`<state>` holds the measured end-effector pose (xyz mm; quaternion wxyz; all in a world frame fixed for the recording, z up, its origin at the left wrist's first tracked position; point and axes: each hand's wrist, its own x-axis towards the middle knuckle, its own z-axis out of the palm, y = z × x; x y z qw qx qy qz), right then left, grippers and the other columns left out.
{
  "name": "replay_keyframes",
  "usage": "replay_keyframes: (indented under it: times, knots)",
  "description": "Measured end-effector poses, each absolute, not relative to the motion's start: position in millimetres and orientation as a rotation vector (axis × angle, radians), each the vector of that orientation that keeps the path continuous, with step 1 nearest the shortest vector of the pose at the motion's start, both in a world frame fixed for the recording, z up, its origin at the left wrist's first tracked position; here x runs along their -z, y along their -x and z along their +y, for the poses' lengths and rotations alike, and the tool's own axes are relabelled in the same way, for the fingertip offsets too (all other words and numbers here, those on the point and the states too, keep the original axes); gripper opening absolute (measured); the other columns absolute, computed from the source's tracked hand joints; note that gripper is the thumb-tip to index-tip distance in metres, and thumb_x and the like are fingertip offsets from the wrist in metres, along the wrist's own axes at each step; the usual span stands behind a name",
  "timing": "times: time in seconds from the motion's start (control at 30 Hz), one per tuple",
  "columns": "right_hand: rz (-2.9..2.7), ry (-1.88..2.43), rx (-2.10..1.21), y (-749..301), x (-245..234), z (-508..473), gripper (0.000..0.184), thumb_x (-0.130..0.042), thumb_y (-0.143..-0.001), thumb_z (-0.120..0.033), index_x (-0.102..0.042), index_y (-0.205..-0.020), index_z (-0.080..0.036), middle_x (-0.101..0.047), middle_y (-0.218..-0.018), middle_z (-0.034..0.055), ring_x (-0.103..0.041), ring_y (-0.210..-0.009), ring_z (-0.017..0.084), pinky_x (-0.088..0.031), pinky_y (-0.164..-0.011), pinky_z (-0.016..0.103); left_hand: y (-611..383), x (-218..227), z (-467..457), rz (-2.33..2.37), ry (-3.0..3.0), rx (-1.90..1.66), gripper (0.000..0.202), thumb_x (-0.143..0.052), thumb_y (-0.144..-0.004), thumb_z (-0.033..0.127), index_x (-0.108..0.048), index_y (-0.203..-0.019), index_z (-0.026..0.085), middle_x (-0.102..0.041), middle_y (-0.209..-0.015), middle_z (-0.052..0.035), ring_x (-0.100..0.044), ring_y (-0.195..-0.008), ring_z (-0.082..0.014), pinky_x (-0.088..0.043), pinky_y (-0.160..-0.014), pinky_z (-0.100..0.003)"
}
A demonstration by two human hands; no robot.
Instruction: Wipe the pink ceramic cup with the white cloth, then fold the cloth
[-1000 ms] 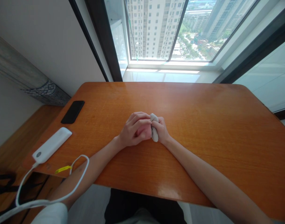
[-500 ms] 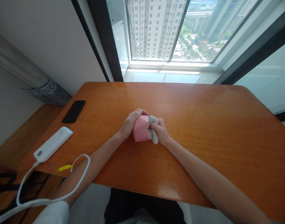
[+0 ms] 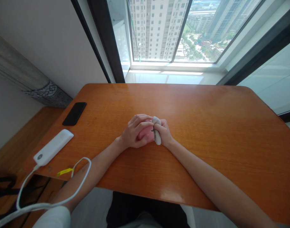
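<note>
My left hand [image 3: 134, 131] is wrapped over a pink faceted object [image 3: 146, 135] at the middle of the orange wooden table [image 3: 206, 126]; most of the pink object is hidden under the fingers. My right hand [image 3: 163, 133] is closed on a small grey-white cloth [image 3: 156, 131], which is pressed against the right side of the pink object. Both hands rest on the tabletop and touch each other.
A black phone [image 3: 74, 113] lies at the table's left edge. Nearer to me sits a white power bank [image 3: 53, 147] with a white cable [image 3: 64, 193] looping off the front edge. A large window lies beyond the far edge.
Half a second ago my left hand was behind the pink object, leaving its face in view; now the fingers have closed back over it. The right hand with the cloth has barely shifted.
</note>
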<state>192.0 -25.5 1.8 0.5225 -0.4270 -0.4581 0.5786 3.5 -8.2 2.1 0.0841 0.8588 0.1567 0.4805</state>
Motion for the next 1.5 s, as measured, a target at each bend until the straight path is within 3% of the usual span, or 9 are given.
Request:
replay_keyframes:
  times: [0.23, 0.43, 0.63, 0.77, 0.93, 1.17, 1.33, 1.4, 1.5]
  knots:
    - [-1.067, 1.03, -1.392, -191.9, -1.5, -25.0, 0.028, -0.066, -0.068, -0.034, -0.051, -0.047, -0.024, -0.049, -0.042, -0.0044, -0.036, -0.04, 0.009, -0.028, -0.04, 0.024, -14.8, -18.4, -12.7, 0.706, -2.058, -1.265, 0.026, -0.059, -0.109, 0.039, -0.072, -0.123, 0.022, -0.075, -0.125, -0.0111, -0.07, -0.12, -0.0277, -0.056, -0.11, -0.045]
    - [-1.09, 1.03, -1.412, -191.2, -2.0, -28.3, 0.023, -0.067, -0.07, -0.032, -0.058, -0.051, -0.023, -0.056, -0.044, -0.0032, -0.043, -0.039, 0.01, -0.031, -0.04, 0.023, -19.3, -21.7, -9.4, 0.898, -1.403, -1.032, 0.041, -0.058, -0.105, 0.057, -0.074, -0.109, 0.02, -0.075, -0.104, -0.0052, -0.067, -0.089, -0.0204, -0.055, -0.083, -0.032]
    - [-1.106, 1.016, -1.407, -191.4, -1.4, -27.9, 0.02, -0.066, -0.069, -0.032, -0.057, -0.052, -0.023, -0.055, -0.045, -0.0043, -0.042, -0.04, 0.01, -0.031, -0.041, 0.022, -11.0, -7.6, -14.6, 0.779, -1.849, -1.332, 0.043, -0.052, -0.111, 0.058, -0.069, -0.131, 0.023, -0.071, -0.14, -0.014, -0.067, -0.129, -0.03, -0.055, -0.112, -0.048]
    - [-1.098, 1.009, -1.379, -192.5, 1.6, -25.4, 0.026, -0.067, -0.071, -0.034, -0.052, -0.051, -0.024, -0.048, -0.045, -0.0063, -0.036, -0.043, 0.009, -0.03, -0.042, 0.022, -5.4, -1.2, -15.2, 0.497, -2.41, -1.434, 0.046, -0.066, -0.103, 0.051, -0.065, -0.142, 0.026, -0.068, -0.144, -0.0162, -0.065, -0.135, -0.0356, -0.054, -0.117, -0.059]
    - [-1.092, 1.005, -1.352, -193.5, 4.2, -23.2, 0.027, -0.068, -0.07, -0.034, -0.051, -0.051, -0.023, -0.044, -0.048, -0.007, -0.034, -0.047, 0.008, -0.03, -0.045, 0.022, -10.7, -4.0, -14.9, 0.56, -2.417, -1.461, 0.036, -0.068, -0.101, 0.033, -0.067, -0.136, 0.026, -0.072, -0.135, -0.014, -0.067, -0.126, -0.0322, -0.058, -0.112, -0.056]
    - [-1.099, 1.011, -1.388, -192.4, 3.1, -24.8, 0.026, -0.065, -0.07, -0.034, -0.053, -0.048, -0.024, -0.05, -0.044, -0.0044, -0.038, -0.04, 0.009, -0.031, -0.04, 0.024, -16.8, -20.6, -17.3, 0.734, -1.942, -1.279, 0.022, -0.063, -0.108, 0.039, -0.077, -0.116, 0.024, -0.075, -0.126, -0.0105, -0.069, -0.124, -0.0273, -0.054, -0.114, -0.046]
    - [-1.116, 1.023, -1.406, -190.9, -1.5, -28.9, 0.023, -0.067, -0.069, -0.032, -0.058, -0.05, -0.023, -0.055, -0.044, -0.0033, -0.043, -0.039, 0.01, -0.033, -0.04, 0.023, -18.8, -22.9, -13.5, 0.904, -1.427, -1.065, 0.033, -0.061, -0.107, 0.052, -0.074, -0.113, 0.021, -0.076, -0.112, -0.0058, -0.07, -0.1, -0.0219, -0.057, -0.093, -0.035]
    - [-1.116, 1.026, -1.412, -190.7, -2.5, -29.2, 0.022, -0.066, -0.07, -0.032, -0.06, -0.052, -0.023, -0.056, -0.044, -0.0032, -0.044, -0.039, 0.011, -0.033, -0.039, 0.023, -17.8, -16.7, -13.4, 0.928, -1.394, -1.095, 0.039, -0.055, -0.109, 0.055, -0.073, -0.118, 0.021, -0.076, -0.119, -0.0071, -0.071, -0.106, -0.0236, -0.056, -0.099, -0.037]
    - [-1.109, 1.025, -1.412, -190.9, -3.3, -28.3, 0.019, -0.065, -0.068, -0.032, -0.06, -0.052, -0.023, -0.057, -0.045, -0.0033, -0.045, -0.038, 0.011, -0.034, -0.04, 0.023, -13.4, -3.9, -15.6, 0.846, -1.678, -1.285, 0.046, -0.048, -0.112, 0.058, -0.068, -0.135, 0.024, -0.069, -0.144, -0.0123, -0.063, -0.138, -0.0302, -0.048, -0.121, -0.048]
